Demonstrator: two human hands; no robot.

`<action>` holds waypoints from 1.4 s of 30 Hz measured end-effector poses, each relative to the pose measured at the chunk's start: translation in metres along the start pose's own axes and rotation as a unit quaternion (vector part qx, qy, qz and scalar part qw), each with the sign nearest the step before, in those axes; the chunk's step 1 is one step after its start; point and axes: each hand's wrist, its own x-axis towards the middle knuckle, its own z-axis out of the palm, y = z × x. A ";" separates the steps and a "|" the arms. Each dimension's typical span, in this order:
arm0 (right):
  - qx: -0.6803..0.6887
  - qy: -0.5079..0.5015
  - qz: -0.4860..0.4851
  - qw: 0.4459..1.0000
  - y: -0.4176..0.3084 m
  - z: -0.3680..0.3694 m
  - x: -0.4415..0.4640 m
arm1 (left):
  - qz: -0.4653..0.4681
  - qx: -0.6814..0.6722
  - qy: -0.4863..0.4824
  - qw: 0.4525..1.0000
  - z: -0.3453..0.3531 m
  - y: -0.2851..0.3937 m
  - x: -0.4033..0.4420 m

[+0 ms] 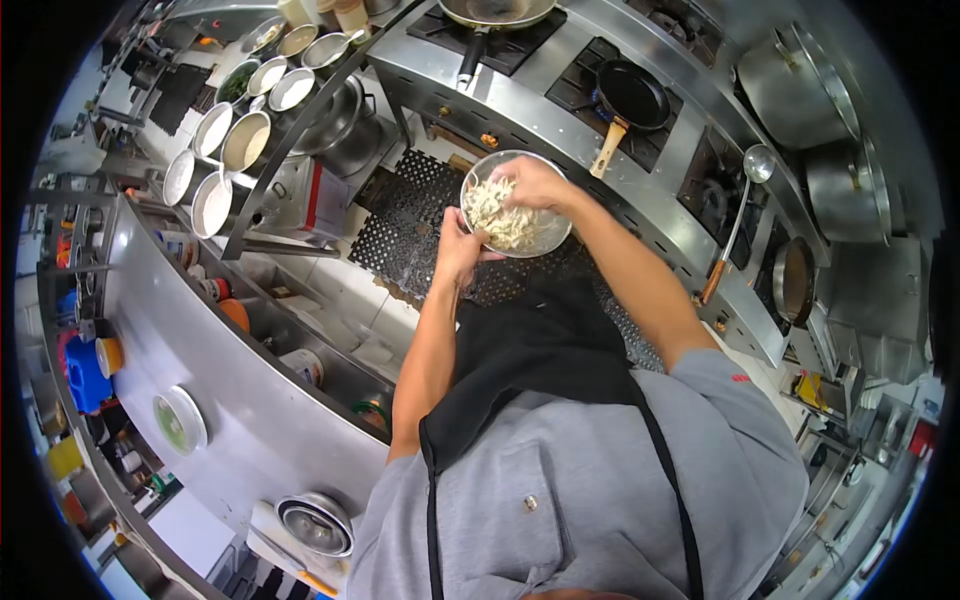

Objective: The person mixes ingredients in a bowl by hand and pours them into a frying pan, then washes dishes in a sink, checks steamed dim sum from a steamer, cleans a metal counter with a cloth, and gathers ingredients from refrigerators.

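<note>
A round metal bowl (545, 232) is held over the dark floor mat, in front of the black apron. Pale shredded food (500, 215) lies inside it. My left hand (459, 247) grips the bowl's near left rim, thumb at the edge and fingers under it. My right hand (530, 185) reaches in over the far side, its fingers curled down at the food; the fingertips are partly hidden, and what they pinch cannot be made out.
The stove (520, 105) runs along the far side with a black pan (632, 95), another pan (497, 10) and a ladle (758, 165). Several containers (246, 141) stand at the upper left. A steel counter (250, 400) is at the left, with stacked bowls (316, 524).
</note>
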 end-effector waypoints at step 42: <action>-0.160 0.423 -0.015 0.892 0.246 -0.297 0.042 | 0.441 0.617 -0.026 0.651 0.361 0.149 0.263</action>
